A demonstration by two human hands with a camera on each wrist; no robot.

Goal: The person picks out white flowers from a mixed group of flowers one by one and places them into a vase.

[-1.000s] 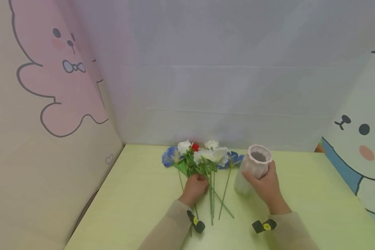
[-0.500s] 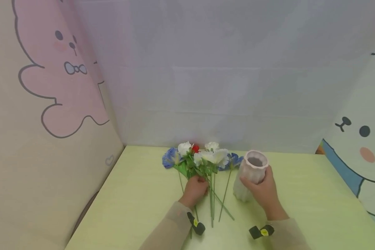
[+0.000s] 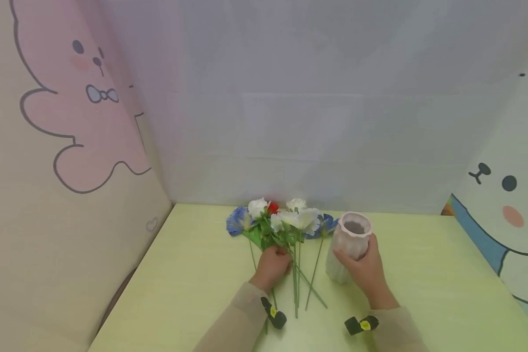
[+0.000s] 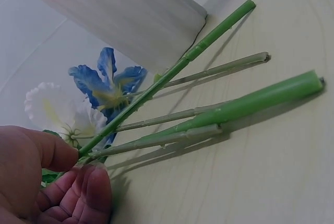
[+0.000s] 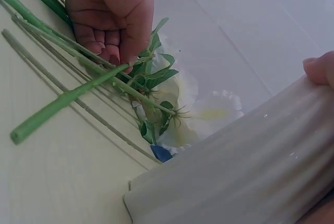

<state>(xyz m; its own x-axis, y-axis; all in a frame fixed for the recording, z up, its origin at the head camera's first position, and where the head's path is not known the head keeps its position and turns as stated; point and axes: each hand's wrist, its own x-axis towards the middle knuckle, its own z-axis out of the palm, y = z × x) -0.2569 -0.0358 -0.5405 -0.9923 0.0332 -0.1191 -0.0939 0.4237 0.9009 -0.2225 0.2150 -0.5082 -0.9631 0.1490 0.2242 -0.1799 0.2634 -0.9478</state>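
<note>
My left hand [image 3: 273,266] pinches a green flower stem [image 4: 219,32] between thumb and fingers, its cut end raised off the table in the left wrist view. Which bloom it belongs to is hidden among the leaves. Several artificial flowers lie around it: a pale blue one [image 3: 239,222], white ones [image 3: 307,221], a red one [image 3: 273,209] and a darker blue one [image 3: 327,225]. To their right, my right hand [image 3: 369,274] grips a ribbed white vase [image 3: 345,252] round its side. Its scalloped mouth faces up, and its base is at or near the tabletop.
The pale yellow table [image 3: 422,264] meets a grey-white cloth wall [image 3: 268,122] behind the flowers. Cloth sides with cartoon bears [image 3: 92,122] rise left and right. Loose stems [image 3: 318,291] point toward the front edge, between the two hands.
My right hand has shifted the vase left and slightly nearer, closer to the dark blue flower. The left hand has stayed at the stems.
</note>
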